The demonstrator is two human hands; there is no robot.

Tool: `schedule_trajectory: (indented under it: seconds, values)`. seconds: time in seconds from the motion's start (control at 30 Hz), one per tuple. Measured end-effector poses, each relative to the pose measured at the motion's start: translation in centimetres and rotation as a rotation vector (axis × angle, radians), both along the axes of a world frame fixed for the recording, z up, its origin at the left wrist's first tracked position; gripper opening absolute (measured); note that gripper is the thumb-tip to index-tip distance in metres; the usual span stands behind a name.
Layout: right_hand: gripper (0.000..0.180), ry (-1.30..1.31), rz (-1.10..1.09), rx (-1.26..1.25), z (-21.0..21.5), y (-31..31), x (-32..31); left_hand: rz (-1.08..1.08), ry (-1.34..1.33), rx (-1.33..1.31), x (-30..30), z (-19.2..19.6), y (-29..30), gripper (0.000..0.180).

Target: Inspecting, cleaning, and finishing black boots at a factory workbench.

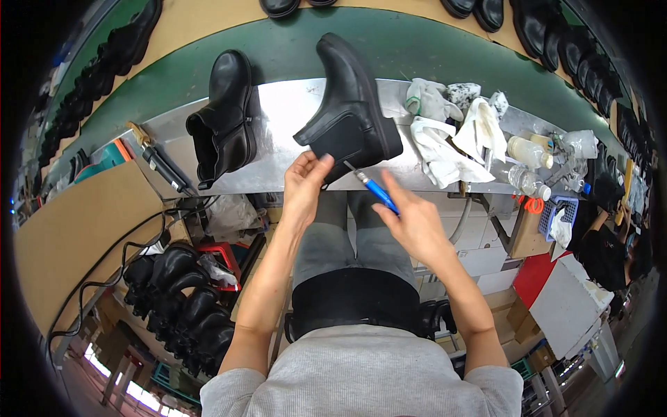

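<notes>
A black ankle boot (353, 104) lies on its side on the metal bench top (281, 104), toe pointing away and the leg opening toward me. The fingers of my left hand (303, 187) are closed in a pinch on the edge of its opening. Gripped in my right hand (417, 226) is a blue pen-shaped tool (378, 192) with a thin metal tip. That tip is at the boot's upper, beside the elastic side panel; whether it touches cannot be told. The matching black boot (229, 104) lies to the left, its opening also toward me.
White cloths (451, 149) lie to the right of the boot, with clear plastic bottles (528, 153) beyond them. A wooden-handled brush (142, 135) and a dark tool (167, 170) lie at the left. Several black boots (184, 299) are piled below the bench. A green conveyor belt (292, 42) runs behind.
</notes>
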State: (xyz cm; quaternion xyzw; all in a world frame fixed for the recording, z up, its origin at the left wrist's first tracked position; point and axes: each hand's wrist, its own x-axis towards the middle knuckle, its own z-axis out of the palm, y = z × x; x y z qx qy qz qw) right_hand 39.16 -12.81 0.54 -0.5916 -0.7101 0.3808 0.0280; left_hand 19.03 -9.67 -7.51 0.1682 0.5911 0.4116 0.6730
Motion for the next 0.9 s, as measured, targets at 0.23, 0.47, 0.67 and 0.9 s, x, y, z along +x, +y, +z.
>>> schedule_trajectory:
  seconds: [0.23,0.47,0.67,0.9]
  values:
    - [0.030,0.285,-0.554,-0.124,2.7,-5.9,6.3,-0.393,0.823,0.512,1.6,5.9,-2.8,0.058]
    - [0.030,0.603,-0.606,0.074,3.2,-9.3,6.2,-0.919,-0.088,0.655,10.3,9.9,-3.7,0.026]
    - [0.035,0.035,-0.938,0.747,1.2,-11.2,9.6,-0.646,-0.160,0.216,21.7,10.0,-5.0,0.016]
    - [0.029,0.002,-1.518,0.625,-2.4,-13.8,29.2,-1.365,0.358,1.201,27.2,12.0,-2.2,0.040]
